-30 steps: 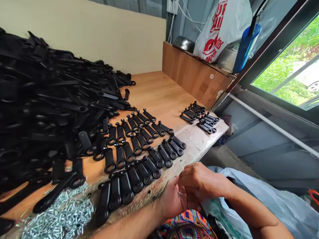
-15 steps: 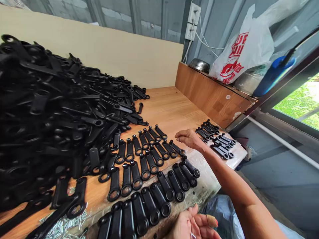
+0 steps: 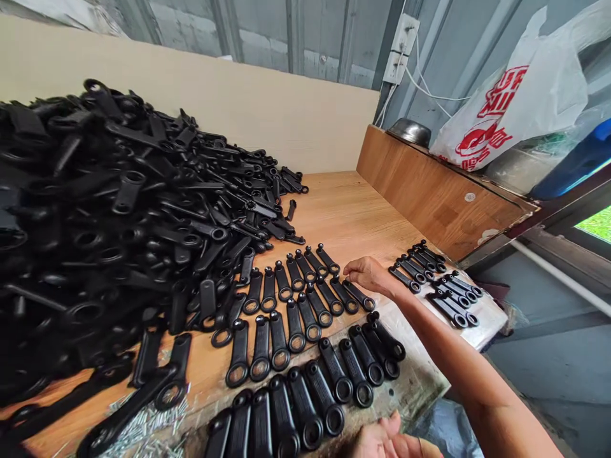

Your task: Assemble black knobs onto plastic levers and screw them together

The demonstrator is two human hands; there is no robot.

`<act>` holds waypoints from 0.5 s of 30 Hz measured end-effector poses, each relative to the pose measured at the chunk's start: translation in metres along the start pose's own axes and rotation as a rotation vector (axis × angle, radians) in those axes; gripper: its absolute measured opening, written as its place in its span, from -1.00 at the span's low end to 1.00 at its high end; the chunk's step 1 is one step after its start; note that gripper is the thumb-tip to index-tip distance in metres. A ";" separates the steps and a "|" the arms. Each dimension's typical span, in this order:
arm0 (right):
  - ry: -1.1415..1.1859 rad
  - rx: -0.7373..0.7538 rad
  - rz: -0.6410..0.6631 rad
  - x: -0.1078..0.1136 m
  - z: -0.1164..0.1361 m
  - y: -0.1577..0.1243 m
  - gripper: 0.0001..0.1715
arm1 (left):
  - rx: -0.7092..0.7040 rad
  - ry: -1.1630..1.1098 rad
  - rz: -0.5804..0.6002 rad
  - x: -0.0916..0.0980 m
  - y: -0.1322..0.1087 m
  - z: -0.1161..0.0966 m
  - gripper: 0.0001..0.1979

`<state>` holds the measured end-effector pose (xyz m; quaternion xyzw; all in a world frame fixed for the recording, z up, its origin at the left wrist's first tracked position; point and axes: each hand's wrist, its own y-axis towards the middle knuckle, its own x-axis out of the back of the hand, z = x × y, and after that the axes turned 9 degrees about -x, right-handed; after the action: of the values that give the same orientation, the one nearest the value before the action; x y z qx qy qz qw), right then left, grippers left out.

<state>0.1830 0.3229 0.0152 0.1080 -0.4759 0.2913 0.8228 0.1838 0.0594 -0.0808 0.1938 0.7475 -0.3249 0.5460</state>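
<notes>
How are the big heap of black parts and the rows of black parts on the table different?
The heap is piled and tangled; the rows lie flat, side by side. The heap's parts point every way; the rows' ring ends face mostly one way. Both are long, black and ringed.

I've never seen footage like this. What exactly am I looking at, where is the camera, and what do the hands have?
There is no machine here, just a person working with bare hands. The picture comes from a camera worn on the person's head, looking forward and down, so the arms enter from the bottom edge.

The right hand reaches out above rows of black ring-ended parts, its fingers loose, with nothing visible in it. The left hand is cut off by the bottom edge, so I cannot tell whether it holds anything.

The wooden bench also carries a large heap of the same black parts, a smaller group of them at the far right, and a pile of small silvery pins.
</notes>
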 end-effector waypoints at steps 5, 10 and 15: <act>-0.013 0.041 -0.072 0.022 0.017 -0.053 -0.84 | 0.055 -0.138 0.087 -0.035 -0.020 -0.020 -0.21; 0.063 0.343 0.070 0.026 0.034 -0.160 -0.79 | 0.044 -0.218 0.127 -0.044 -0.026 -0.027 -0.20; -0.091 0.382 0.229 -0.004 0.036 -0.233 -0.88 | 0.029 -0.256 0.144 -0.045 -0.029 -0.025 -0.28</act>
<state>0.2913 0.1176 0.0539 0.2203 -0.4577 0.4624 0.7268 0.1628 0.0587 -0.0255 0.2119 0.6513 -0.3176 0.6558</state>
